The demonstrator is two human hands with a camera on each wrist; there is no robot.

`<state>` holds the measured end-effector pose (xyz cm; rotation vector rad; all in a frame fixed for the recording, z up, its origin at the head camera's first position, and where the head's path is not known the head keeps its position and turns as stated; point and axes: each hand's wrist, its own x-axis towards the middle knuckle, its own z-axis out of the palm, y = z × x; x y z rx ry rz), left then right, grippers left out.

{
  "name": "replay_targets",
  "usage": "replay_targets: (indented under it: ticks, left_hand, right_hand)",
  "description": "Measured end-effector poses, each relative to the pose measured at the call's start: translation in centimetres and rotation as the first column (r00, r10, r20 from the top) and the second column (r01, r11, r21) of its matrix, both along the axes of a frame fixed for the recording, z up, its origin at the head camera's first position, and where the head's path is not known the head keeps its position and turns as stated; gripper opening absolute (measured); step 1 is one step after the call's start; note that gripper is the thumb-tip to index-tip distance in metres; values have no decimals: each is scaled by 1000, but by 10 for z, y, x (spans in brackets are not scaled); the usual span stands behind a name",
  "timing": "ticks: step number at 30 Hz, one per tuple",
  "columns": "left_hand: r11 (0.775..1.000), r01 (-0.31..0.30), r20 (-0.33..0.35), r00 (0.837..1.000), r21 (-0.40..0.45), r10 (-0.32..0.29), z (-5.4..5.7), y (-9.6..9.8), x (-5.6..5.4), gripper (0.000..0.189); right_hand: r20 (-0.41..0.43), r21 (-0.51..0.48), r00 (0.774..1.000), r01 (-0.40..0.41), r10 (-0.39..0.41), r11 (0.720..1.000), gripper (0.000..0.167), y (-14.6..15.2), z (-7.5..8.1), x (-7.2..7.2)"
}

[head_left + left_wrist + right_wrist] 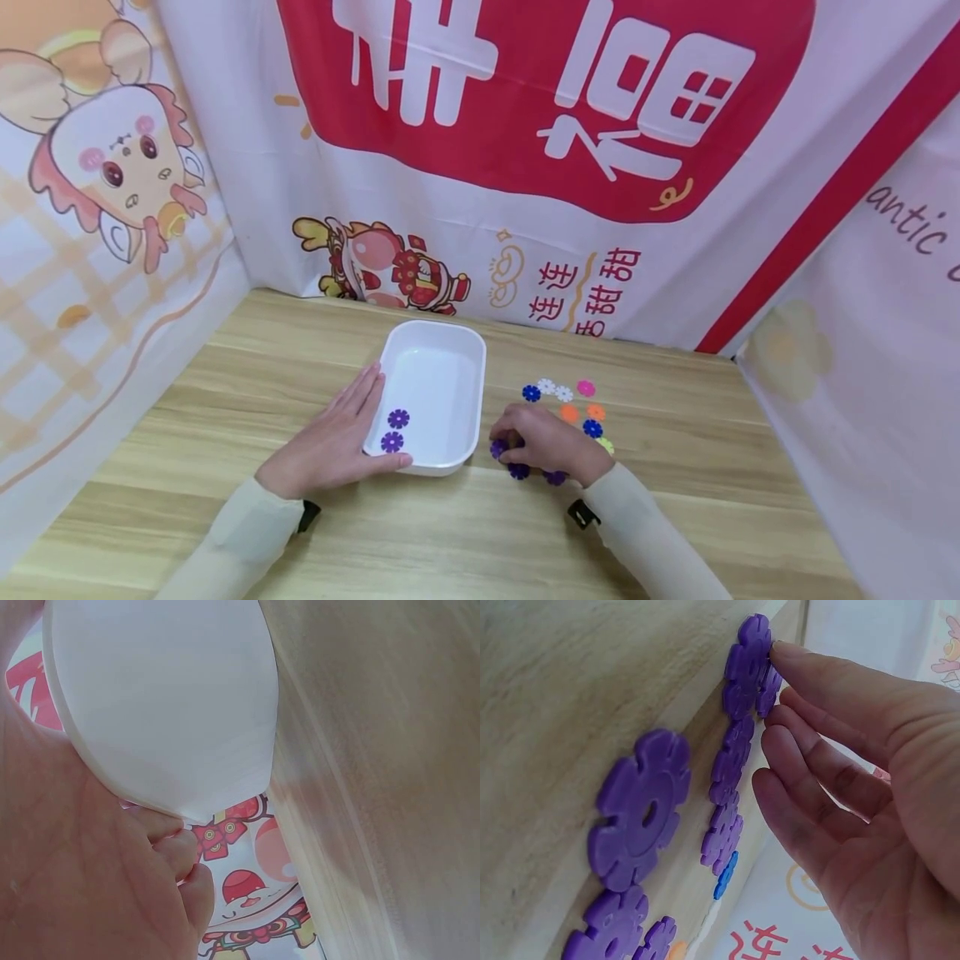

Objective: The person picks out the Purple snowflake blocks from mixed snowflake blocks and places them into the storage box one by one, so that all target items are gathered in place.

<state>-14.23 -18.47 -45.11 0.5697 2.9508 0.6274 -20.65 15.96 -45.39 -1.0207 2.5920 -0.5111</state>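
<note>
The purple disc [498,449] at your fingertips is flat and round, its edge cut into petals by narrow notches. On a neighbouring disc [640,810], seen closer from your right wrist, you can make out a slot through the middle and a shallow ring around it.

Your right arm reaches in from the near right, with a black strap [583,514] at the wrist. The right grip [551,442] is low over the bench [420,542], turned toward the left, its thumb and forefinger pinching the purple disc at its edge. Your left arm comes in from the near left, and the left grip [333,437] lies around the near left corner of the white tray [438,375], loosely extended: its fingers run along the left side and its thumb lies over the near rim.

The purple disc is at the left tip of your right grip, just right of the tray and well apart from your left grip. Two dark purple discs [518,472] lie just to its near right, partly under your hand. Beyond that hand, on the far right side, blue, white, pink, orange and yellow discs [569,412] lie scattered close together. Inside the tray, two more purple pieces [398,418] rest near its left wall. A printed cloth [420,183] hangs behind the bench's far edge.
</note>
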Motion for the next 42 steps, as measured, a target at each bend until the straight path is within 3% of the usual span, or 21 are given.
replay_targets:
  ticks: [8,14,18,22,32,42]
  left_hand:
    - [1000,2,6,1000,5,-2,-1,1,1,128]
    - [1000,3,11,1000,6,-3,-2,1,1,129]
    - [1000,3,8,1000,7,-3,-2,1,1,128]
    - [1000,1,13,1000,10,-1,-1,1,1,128]
    - [1000,11,0,1000,24,-11,-1,1,3,128]
    - [1000,6,3,1000,19,-6,2,-1,3,128]
  right_hand:
    - [55,2,996,63,-63,998,28,0,-1,2]
    - [100,-24,991,88,-85,996,15,2,1,3]
    - [101,-46,993,63,-58,997,4,5,7,0]
    - [84,-58,996,13,-9,998,6,7,14,-3]
    - [-35,10,999,-8,8,1000,6,8,42,-13]
    - [-56,59,998,-16,19,998,5,-9,82,-32]
